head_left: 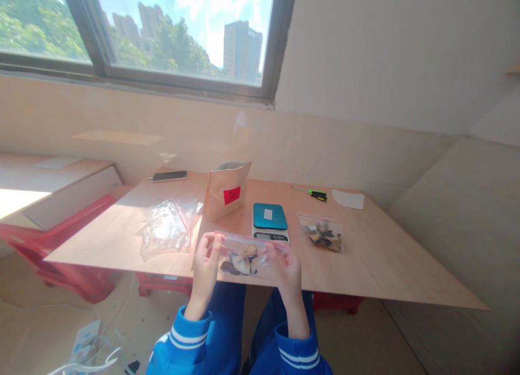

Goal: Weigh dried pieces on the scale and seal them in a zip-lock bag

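Note:
A clear zip bag [244, 261] with a red seal strip and dark and pale dried pieces inside is held up near the table's front edge. My left hand [208, 258] pinches its left top corner. Its right top corner is gripped by my right hand [286, 266], fingers closed along the strip. Just behind the bag lies a kitchen scale [270, 218] with a teal plate and a small white label on it. A second zip bag [320, 233] of similar dried pieces rests right of the scale. An upright brown paper pouch [227, 193] with a red label stands open-topped at left.
Several clear plastic bags [170, 226] lie on the table's left part. A phone [169, 175] is at the back left. A green-black screwdriver [314, 193] and white paper [348, 199] lie at the back right. Red stools [77, 256] and white cables [93, 359] are below.

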A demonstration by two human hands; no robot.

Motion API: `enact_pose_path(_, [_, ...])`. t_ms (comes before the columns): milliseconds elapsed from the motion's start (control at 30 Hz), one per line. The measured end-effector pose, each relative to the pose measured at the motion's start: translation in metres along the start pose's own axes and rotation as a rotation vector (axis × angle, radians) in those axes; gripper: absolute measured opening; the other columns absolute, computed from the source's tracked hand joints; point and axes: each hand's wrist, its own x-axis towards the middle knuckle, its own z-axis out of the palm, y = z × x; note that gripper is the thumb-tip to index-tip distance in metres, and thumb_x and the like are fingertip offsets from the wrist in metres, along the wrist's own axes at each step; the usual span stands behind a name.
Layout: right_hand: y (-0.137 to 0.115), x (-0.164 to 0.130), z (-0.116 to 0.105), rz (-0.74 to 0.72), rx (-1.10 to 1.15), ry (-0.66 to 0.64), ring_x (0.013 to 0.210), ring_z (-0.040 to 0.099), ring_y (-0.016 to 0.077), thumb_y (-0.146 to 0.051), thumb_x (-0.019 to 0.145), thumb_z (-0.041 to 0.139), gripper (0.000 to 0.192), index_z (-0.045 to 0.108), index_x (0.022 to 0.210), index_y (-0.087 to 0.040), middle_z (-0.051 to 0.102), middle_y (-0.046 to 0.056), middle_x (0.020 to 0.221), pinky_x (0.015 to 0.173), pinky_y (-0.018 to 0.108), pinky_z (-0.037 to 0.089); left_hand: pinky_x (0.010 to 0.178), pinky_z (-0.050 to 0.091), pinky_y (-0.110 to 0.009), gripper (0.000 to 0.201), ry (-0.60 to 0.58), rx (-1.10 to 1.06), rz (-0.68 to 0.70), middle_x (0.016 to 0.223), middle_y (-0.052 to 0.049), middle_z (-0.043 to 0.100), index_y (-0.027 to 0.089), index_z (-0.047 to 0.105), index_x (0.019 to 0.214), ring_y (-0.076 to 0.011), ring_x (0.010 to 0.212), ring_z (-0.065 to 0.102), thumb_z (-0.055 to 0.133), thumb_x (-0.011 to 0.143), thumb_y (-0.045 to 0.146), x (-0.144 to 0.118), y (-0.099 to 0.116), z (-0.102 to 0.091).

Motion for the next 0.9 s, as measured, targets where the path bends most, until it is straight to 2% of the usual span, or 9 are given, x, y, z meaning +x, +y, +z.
enact_pose_path(133, [0.0040, 0.0018, -0.0009, -0.001, 0.066, -0.001, 0.074, 0.068, 0.0185, -0.047, 0.081, 0.064, 0.029, 0.064, 0.087, -0.019, 0.071, 0.004, 0.077, 0.071, 0.030, 0.055, 0.074, 0.052, -0.028, 0.037, -0.075, -0.089, -0.001, 0.081, -0.003, 0.066, 0.018, 0.062, 0.089, -0.0184, 0.080, 0.065, 0.061, 0.079, 0.053, 0.0003, -0.0023, 0.0037])
enact_pose_path(267, [0.0061, 0.0026, -0.0013, 0.041, 0.079, -0.076, 0.077, 0.069, 0.0196, -0.047, 0.078, 0.068, 0.031, 0.066, 0.089, -0.018, 0.072, 0.005, 0.084, 0.072, 0.031, 0.055, 0.075, 0.051, -0.029, 0.034, -0.144, -0.073, -0.049, 0.075, -0.003, 0.067, 0.017, 0.065, 0.080, -0.0194, 0.078, 0.065, 0.068, 0.074, 0.050, -0.0012, -0.0007, 0.0041])
enact_pose_path(467, [0.0057, 0.0018, -0.0018, 0.020, 0.032, -0.083, 0.075, 0.067, 0.0189, -0.045, 0.082, 0.065, 0.027, 0.067, 0.084, -0.018, 0.071, 0.004, 0.078, 0.072, 0.030, 0.054, 0.071, 0.051, -0.027, 0.029, -0.149, -0.071, -0.043, 0.071, -0.003, 0.067, 0.017, 0.067, 0.075, -0.0180, 0.072, 0.064, 0.070, 0.073, 0.046, -0.0021, 0.0032, 0.0032])
enact_pose_path(733, [0.0029, 0.0019, -0.0044, -0.054, -0.051, -0.053, 0.076, 0.065, 0.0187, -0.039, 0.083, 0.064, 0.021, 0.067, 0.081, -0.018, 0.067, 0.003, 0.076, 0.074, 0.032, 0.052, 0.067, 0.051, -0.025, 0.029, -0.148, -0.066, -0.061, 0.073, -0.001, 0.067, 0.017, 0.067, 0.080, -0.0160, 0.072, 0.063, 0.072, 0.072, 0.044, -0.0026, 0.0044, 0.0039])
enact_pose_path(900, [0.0025, 0.0026, -0.0037, -0.177, -0.106, -0.020, 0.080, 0.062, 0.0177, -0.034, 0.084, 0.064, 0.016, 0.066, 0.079, -0.019, 0.064, 0.002, 0.080, 0.075, 0.030, 0.051, 0.066, 0.052, -0.025, 0.029, -0.098, -0.029, -0.046, 0.076, -0.002, 0.065, 0.016, 0.068, 0.081, -0.0163, 0.074, 0.064, 0.071, 0.073, 0.044, -0.0051, 0.0020, 0.0048])
